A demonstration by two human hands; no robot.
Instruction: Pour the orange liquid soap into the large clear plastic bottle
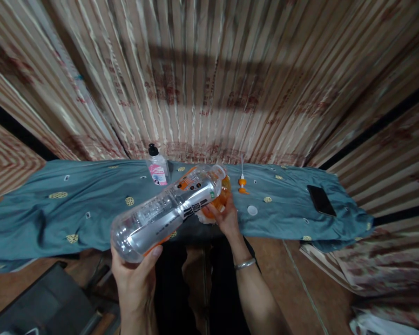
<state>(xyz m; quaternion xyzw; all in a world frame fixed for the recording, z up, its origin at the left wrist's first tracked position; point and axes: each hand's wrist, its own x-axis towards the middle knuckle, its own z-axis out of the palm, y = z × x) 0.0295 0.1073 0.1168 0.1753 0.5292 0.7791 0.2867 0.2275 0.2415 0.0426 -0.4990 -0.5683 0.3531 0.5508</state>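
Over the near middle of the cloth-covered worktop [282, 223], the clear bottle [160, 221] lies aslant in the air, its long axis running from the base at the near left to the neck at the far right. The left hand [134, 274] grasps it around the base, thumb along the near side, fingers mostly hidden beneath. The right hand [226, 221] is wrapped around the orange bottle [226, 191], just beside the clear bottle's neck and partly behind it. The relation that matters is between that neck and the orange bottle's top: the two lie close together, the right hand much nearer to them than the left, which is at the opposite end. Whether the mouths touch or line up cannot be told, since the clear bottle covers part of the view. Something white [206, 217] shows below the right hand's fingers. To the right lie the pump [242, 182], a white disc [252, 211] and, well apart, the phone [321, 201]; the black-capped bottle [158, 170] stands on the far left side of the clear bottle.
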